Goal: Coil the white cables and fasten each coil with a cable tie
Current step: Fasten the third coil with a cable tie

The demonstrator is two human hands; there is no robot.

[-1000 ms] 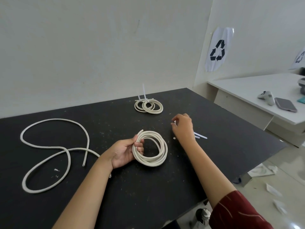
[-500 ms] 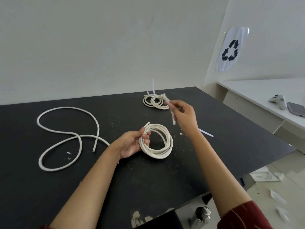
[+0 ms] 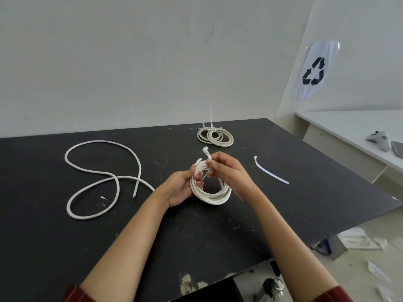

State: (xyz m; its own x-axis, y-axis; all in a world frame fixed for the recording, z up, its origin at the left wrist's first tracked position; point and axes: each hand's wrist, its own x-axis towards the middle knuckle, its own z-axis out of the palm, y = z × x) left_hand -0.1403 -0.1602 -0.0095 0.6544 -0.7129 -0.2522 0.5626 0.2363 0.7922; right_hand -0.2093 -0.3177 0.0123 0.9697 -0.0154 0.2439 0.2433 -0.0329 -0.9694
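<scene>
I see the scuffed black bench [image 3: 305, 171] carrying a loose white cable [image 3: 91, 177] sprawled at its left, long axis running near to far. At centre my left hand [image 3: 182, 188] grips the round white cable coil [image 3: 214, 194]; my right hand [image 3: 229, 173] pinches a thin white cable tie [image 3: 207, 154], head pointing up-left. Farther back lies a tied white coil [image 3: 216, 137]; right, a spare white tie [image 3: 270, 172] lies diagonally.

A plain workroom: scuffed black worktable [image 3: 283, 149], bare white walls, a recycling sign [image 3: 314, 70] (taped up).
</scene>
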